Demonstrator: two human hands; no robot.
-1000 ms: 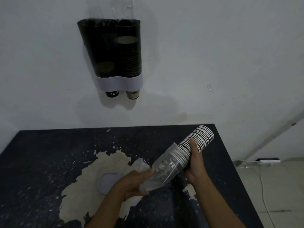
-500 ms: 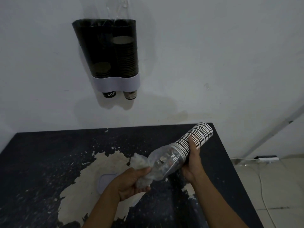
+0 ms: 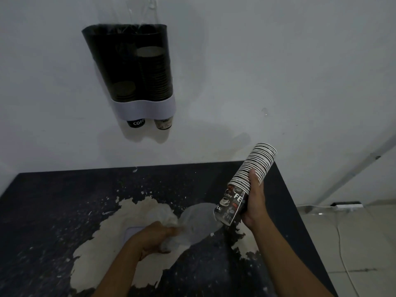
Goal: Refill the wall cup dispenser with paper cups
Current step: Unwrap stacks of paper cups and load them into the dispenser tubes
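A stack of paper cups point(image 3: 250, 179) is gripped by the right hand point(image 3: 254, 200), apparently free of its plastic sleeve point(image 3: 192, 224), which is clutched in the left hand point(image 3: 156, 236). The wall dispenser point(image 3: 132, 67) is not yet refilled.

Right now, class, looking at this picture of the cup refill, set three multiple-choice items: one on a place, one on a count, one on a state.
1. Where is the black wall cup dispenser?
A. On the white wall above the dark table
B. On the floor
C. Lying on the table

2. How many cup bottoms poke out beneath the dispenser?
A. None
B. Two
C. Four

3. What state is the stack of black printed paper cups in?
A. Fully wrapped in plastic
B. Standing on the table
C. Bare, gripped by the right hand

Answers:
1 A, it hangs on the wall above the table.
2 B, one shows under each column.
3 C, the clear plastic sleeve is off, held by the left hand.
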